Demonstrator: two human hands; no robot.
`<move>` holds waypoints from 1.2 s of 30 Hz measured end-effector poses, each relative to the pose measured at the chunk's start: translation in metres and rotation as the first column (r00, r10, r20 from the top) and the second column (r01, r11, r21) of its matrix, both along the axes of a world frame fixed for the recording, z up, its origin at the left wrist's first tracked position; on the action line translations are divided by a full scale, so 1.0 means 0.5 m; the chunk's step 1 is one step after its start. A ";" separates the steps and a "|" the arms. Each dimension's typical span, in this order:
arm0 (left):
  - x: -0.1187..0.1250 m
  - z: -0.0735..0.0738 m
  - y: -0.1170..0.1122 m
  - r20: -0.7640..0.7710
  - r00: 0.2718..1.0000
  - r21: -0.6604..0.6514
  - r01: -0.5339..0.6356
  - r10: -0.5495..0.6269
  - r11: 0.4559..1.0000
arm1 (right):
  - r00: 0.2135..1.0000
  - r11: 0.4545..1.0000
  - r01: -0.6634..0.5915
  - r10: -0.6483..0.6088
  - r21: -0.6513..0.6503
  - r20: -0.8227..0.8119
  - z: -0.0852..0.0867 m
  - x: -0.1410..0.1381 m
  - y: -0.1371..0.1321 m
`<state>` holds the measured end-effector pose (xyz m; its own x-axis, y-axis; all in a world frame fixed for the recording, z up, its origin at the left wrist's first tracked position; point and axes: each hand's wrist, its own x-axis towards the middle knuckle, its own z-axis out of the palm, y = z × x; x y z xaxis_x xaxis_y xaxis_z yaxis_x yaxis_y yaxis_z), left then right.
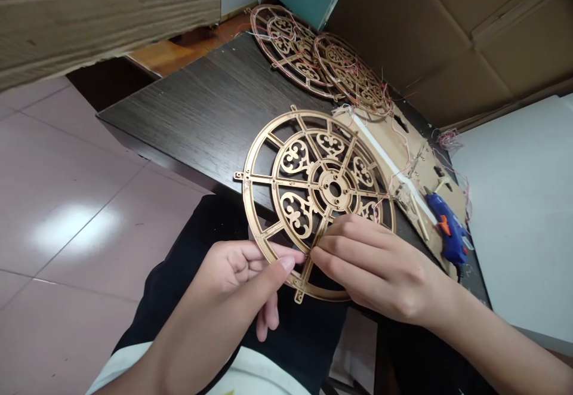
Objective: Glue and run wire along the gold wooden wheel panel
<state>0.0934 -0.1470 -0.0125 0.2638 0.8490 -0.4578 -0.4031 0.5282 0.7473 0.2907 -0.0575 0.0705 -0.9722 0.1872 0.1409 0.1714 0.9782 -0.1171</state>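
Observation:
A gold ornate wheel-shaped frame (313,183) with scrollwork and a round hub is held up over the near edge of a dark wooden table (210,114). My left hand (244,272) pinches its lower rim between thumb and fingers. My right hand (376,264) is closed on the same lower part, its fingertips meeting the left thumb at a spoke. Whether anything small sits between the fingertips I cannot make out.
Two similar gold frames (322,61) strung with thin wires lie at the table's far end. A cardboard sheet (403,144) holds a blue glue gun (447,228) and sticks. Cardboard boxes (470,31) stand behind, a white board (519,216) at right, tiled floor at left.

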 end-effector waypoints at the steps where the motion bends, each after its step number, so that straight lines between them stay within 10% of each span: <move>1: 0.000 0.000 0.000 0.001 1.000 0.002 -0.003 0.003 1.000 | 1.000 1.000 -0.003 0.003 0.014 0.002 0.004 -0.001 -0.001; 11: -0.001 0.014 0.002 0.000 1.000 0.025 0.021 -0.021 0.999 | 0.974 0.976 0.215 -0.217 -0.035 -0.060 0.032 0.035 -0.043; 24: 0.029 0.024 0.001 -0.126 0.992 -0.016 -0.004 0.002 1.000 | 0.706 0.778 0.619 -0.611 -0.107 -0.358 0.016 0.007 -0.127; 36: 0.025 -0.007 -0.027 -0.283 0.956 0.071 -0.056 0.074 0.996 | 0.600 0.741 0.557 -0.672 -0.376 -0.434 -0.065 0.019 -0.164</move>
